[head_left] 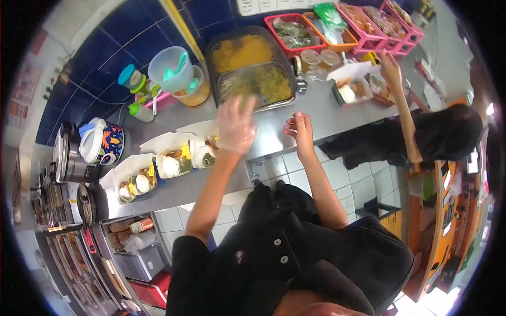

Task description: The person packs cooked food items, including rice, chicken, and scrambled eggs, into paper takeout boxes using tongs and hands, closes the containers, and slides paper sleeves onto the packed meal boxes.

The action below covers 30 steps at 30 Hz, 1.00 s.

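Yellow food (242,51) lies in the tray (246,31) near the left hand (236,125).

One camera here, up on the wearer's head, aimed forward and steeply down! Right up close, the black shirt (232,268) fills the bottom of the view; a little farther out, left grip (236,125) and right grip (301,132), both near the middle. Beyond them the desk (276,125) slants through, blue tiled wall (110,47) up top. And it's wide: a round fisheye picture, black at the corners, bending everything toward its rim!
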Motion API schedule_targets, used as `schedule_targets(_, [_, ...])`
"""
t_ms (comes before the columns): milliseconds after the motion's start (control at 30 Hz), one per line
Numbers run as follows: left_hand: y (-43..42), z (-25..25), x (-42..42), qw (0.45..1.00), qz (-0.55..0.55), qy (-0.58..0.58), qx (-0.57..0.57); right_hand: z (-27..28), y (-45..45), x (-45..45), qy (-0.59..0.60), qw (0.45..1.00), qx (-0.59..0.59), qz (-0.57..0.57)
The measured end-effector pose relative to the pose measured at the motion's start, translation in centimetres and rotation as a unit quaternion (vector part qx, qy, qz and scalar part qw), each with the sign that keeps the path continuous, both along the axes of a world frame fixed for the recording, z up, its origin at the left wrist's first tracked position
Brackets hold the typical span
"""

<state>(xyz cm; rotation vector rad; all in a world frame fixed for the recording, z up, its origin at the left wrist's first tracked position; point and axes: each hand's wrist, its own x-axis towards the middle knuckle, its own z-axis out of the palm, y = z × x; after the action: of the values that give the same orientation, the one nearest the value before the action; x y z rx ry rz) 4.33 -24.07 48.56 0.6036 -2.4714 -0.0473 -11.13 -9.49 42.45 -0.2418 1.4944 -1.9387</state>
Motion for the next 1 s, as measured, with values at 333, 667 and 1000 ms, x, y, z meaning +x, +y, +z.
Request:
schedule_targets(333, [16.9,-9.6,15.0,0.907,0.292,0.007,0.303,-0.9,10.6,-1.5,0.589,0.728,0.114,0.332])
schedule_targets(667, [4.0,-11.7,18.6,0.747,0.485,0.155,0.427,-8.6,-3.9,10.5,0.306,0.859,0.241,0.331])
schedule_targets(1000, [2.1,-15.4,18.4,0.769,0.375,0.207,0.475,-8.1,-4.9,13.4,0.410,0.839,0.277,0.228])
